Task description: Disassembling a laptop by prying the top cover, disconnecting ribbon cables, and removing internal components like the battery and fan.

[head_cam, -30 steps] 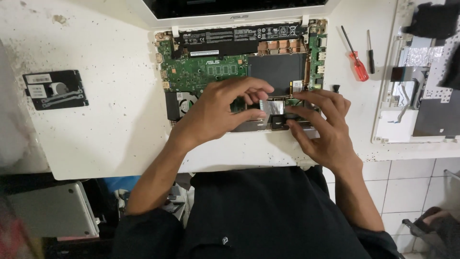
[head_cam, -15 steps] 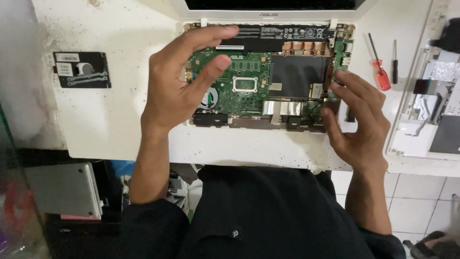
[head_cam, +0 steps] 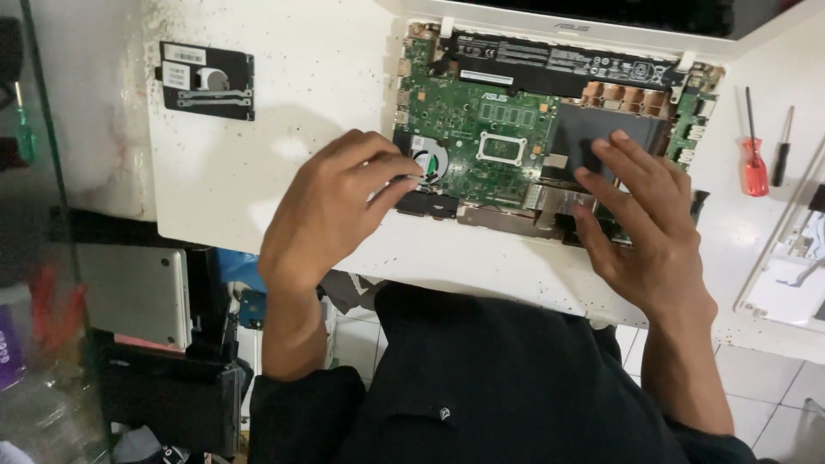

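Note:
An opened laptop base (head_cam: pixel 550 142) lies on the white table (head_cam: pixel 309 103), its green motherboard (head_cam: pixel 481 129), small fan (head_cam: pixel 430 163) and long black battery (head_cam: pixel 559 64) exposed. My left hand (head_cam: pixel 331 210) rests at the base's near left corner, fingertips touching the edge by the fan. My right hand (head_cam: pixel 640 215) lies flat with spread fingers on the near right part of the base, over the dark panel. Neither hand holds anything that I can see.
A black hard drive (head_cam: pixel 206 79) lies at the table's far left. A red-handled screwdriver (head_cam: pixel 754 150) and a black one (head_cam: pixel 780 155) lie right of the laptop. A white laptop part (head_cam: pixel 786 283) sits at the right edge. A grey device (head_cam: pixel 137 292) stands below the table's left.
My left hand has come down from above the motherboard to the base's near left corner. My right hand has flattened onto the near right part. The view has shifted right.

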